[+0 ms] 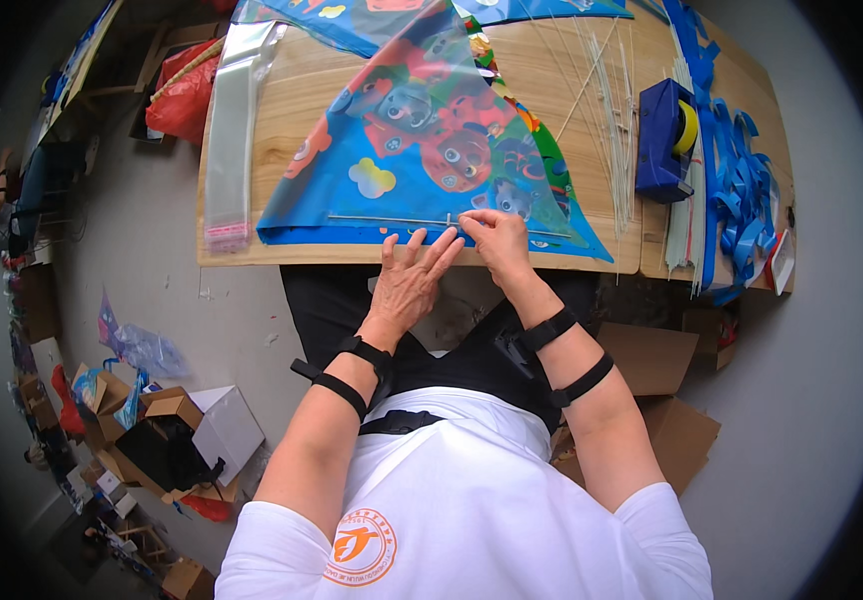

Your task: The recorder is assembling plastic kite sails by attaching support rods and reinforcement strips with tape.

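A triangular blue kite (402,185) printed with cartoon animals lies on the table with its wide edge toward me. Along that edge runs a thin pale rod (382,218), with a small light crosspiece near its middle. My left hand (407,275) rests with fingers spread on the kite's near edge, just below the rod. My right hand (500,243) pinches the rod beside the crosspiece, thumb and forefinger together. Its fingers hide part of the rod there.
Right of the kite are loose thin rods (607,120), a blue tape dispenser (660,145) and tangled blue ribbon (742,215). Clear plastic sleeves (230,140) lie to the left. More printed blue sheets (327,25) cover the far side. Cardboard boxes (177,405) stand on the floor.
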A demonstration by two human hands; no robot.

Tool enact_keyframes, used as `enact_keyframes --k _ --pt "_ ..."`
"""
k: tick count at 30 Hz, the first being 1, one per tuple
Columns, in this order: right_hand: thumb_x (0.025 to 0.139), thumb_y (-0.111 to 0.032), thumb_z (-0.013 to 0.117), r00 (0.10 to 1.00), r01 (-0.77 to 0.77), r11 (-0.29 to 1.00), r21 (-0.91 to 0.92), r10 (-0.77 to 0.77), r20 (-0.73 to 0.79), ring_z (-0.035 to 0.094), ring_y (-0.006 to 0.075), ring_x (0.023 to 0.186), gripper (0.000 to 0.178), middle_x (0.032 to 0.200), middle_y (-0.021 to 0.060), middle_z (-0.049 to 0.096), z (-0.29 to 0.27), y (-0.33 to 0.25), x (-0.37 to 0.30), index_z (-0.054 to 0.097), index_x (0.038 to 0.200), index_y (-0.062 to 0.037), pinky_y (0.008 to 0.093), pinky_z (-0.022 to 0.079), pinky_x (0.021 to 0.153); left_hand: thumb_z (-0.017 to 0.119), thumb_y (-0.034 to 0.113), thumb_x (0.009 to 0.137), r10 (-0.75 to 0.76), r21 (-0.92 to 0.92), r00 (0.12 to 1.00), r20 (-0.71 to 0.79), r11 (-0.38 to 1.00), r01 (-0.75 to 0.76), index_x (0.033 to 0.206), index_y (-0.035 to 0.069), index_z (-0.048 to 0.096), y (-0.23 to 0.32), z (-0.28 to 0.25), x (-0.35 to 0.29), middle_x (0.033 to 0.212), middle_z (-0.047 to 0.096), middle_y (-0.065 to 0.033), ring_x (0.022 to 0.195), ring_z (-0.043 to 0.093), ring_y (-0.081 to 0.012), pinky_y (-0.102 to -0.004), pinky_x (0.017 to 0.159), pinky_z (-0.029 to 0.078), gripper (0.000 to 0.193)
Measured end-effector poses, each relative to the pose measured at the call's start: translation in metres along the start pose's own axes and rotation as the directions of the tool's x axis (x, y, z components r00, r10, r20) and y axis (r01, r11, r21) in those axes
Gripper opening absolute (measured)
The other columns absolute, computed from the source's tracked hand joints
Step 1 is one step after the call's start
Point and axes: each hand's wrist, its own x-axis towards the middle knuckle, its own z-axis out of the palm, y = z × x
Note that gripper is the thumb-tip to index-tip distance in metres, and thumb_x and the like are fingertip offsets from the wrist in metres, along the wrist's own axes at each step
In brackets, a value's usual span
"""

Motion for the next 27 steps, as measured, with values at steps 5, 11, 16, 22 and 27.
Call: enact_keyframes --k 5,11,16,22,27 --pt "0.078 -0.018 0.072 0.967 0.245 0.892 -0.381 -0.256 0.022 0.061 0.0229 0.06 0.016 0.067 0.0091 0.065 -0.008 -0.023 -0.008 0.075 0.089 -0.0074 0.035 0.047 0.056 0.064 0.016 0.078 -0.011 0.048 1.0 0.005 0.999 0.01 0.15 0.023 0.029 0.0 0.004 -0.005 0.151 0.033 0.0079 0.126 0.039 -0.0222 -0.047 0.107 0.018 0.08" --pt "0.078 -0.022 0.073 0.892 0.317 0.777 -0.543 -0.439 -0.107 0.065 0.0316 0.069 0.018 0.071 0.0111 0.067 -0.027 -0.041 0.003 0.07 0.088 -0.0069 0.0411 0.05 0.06 0.063 0.019 0.078 0.01 0.109 0.999 -0.039 0.994 -0.006 0.147 0.022 0.033 0.003 0.002 -0.003 0.148 0.037 0.0073 0.12 0.042 -0.0191 -0.0453 0.107 0.015 0.075" --pt "0.077 -0.023 0.076 0.887 0.419 0.787 -0.453 -0.46 0.022 0.065 0.0308 0.071 0.023 0.075 0.0108 0.065 -0.022 -0.04 0.007 0.062 0.08 -0.0049 0.0418 0.049 0.06 0.063 0.022 0.079 0.003 0.16 0.998 -0.056 0.987 0.006 0.145 0.023 0.036 0.004 0.001 -0.004 0.147 0.038 0.0064 0.121 0.042 -0.019 -0.0449 0.107 0.015 0.072" --pt "0.07 -0.024 0.082 0.894 0.424 0.78 -0.459 -0.442 0.074 0.063 0.0317 0.075 0.032 0.082 0.01 0.063 -0.013 -0.026 0.014 0.059 0.081 -0.0058 0.0419 0.048 0.062 0.063 0.024 0.082 0.021 0.099 0.999 -0.038 0.995 -0.017 0.144 0.023 0.037 0.0 -0.004 0.0 0.147 0.039 0.0064 0.123 0.042 -0.0192 -0.0447 0.107 0.016 0.067" --pt "0.067 -0.024 0.085 0.921 0.329 0.762 -0.557 -0.389 0.012 0.063 0.0323 0.075 0.036 0.084 0.0106 0.063 -0.008 -0.027 0.021 0.056 0.079 -0.0055 0.0424 0.048 0.063 0.064 0.024 0.082 0.073 0.089 0.996 -0.055 0.994 -0.068 0.143 0.023 0.039 -0.002 0.0 -0.002 0.147 0.039 0.0064 0.124 0.041 -0.0197 -0.0429 0.107 0.017 0.066"
